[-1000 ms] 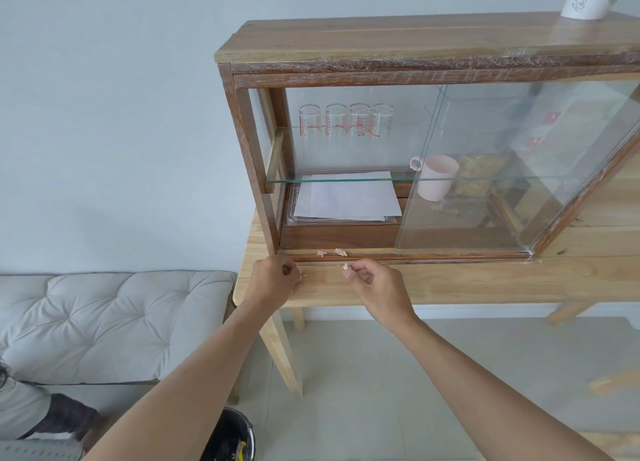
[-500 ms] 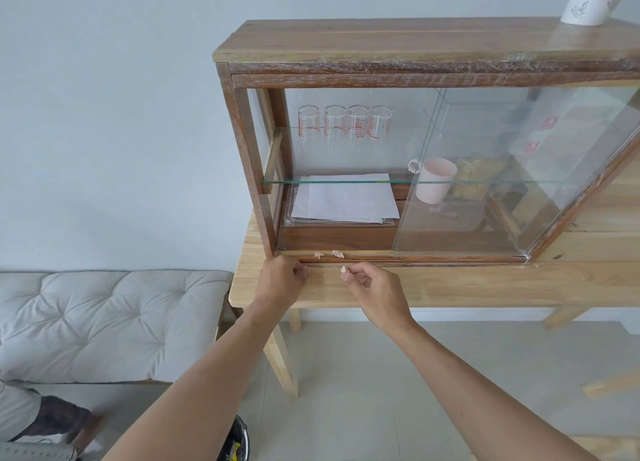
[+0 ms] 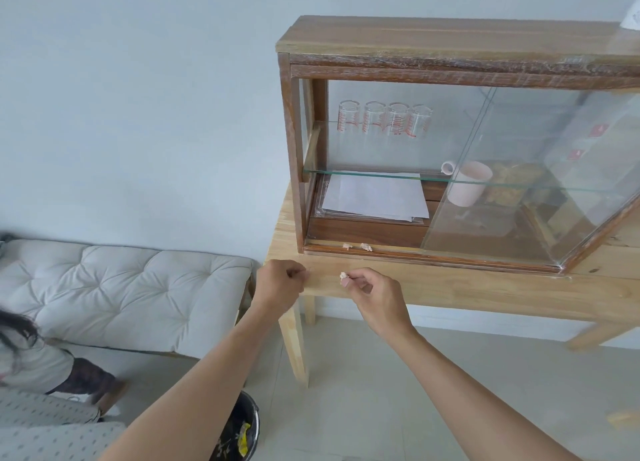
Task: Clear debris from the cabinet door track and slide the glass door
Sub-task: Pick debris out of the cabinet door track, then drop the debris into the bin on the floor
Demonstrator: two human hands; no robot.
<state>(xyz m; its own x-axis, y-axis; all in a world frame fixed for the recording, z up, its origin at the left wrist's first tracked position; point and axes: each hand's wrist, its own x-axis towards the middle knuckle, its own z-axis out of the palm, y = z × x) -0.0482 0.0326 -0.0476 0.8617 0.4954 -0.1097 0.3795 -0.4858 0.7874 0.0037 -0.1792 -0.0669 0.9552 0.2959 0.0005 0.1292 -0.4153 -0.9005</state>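
A wooden cabinet [image 3: 450, 45] stands on a light wooden table [image 3: 467, 287]. Its glass door [image 3: 519, 183] covers the right half, and the left half is open. Two pale bits of debris [image 3: 366, 247] lie in the bottom track [image 3: 433, 256] near the left end. My right hand [image 3: 372, 292] hovers over the table's front edge, pinching a small pale scrap of debris [image 3: 343, 275] in its fingertips. My left hand [image 3: 282, 285] is closed in a fist by the table's left corner; whether it holds anything is hidden.
Inside the cabinet are several glasses [image 3: 384, 119], a pink mug [image 3: 467, 183] and white papers [image 3: 374, 197]. A black bin [image 3: 242, 429] sits on the floor below my left arm. A grey cushioned bench [image 3: 121, 280] and a seated person [image 3: 31, 363] are at left.
Both hands have drawn back from the track toward the table's front edge, the right one keeping its scrap. My head has turned left, shifting the cabinet to the right in view.
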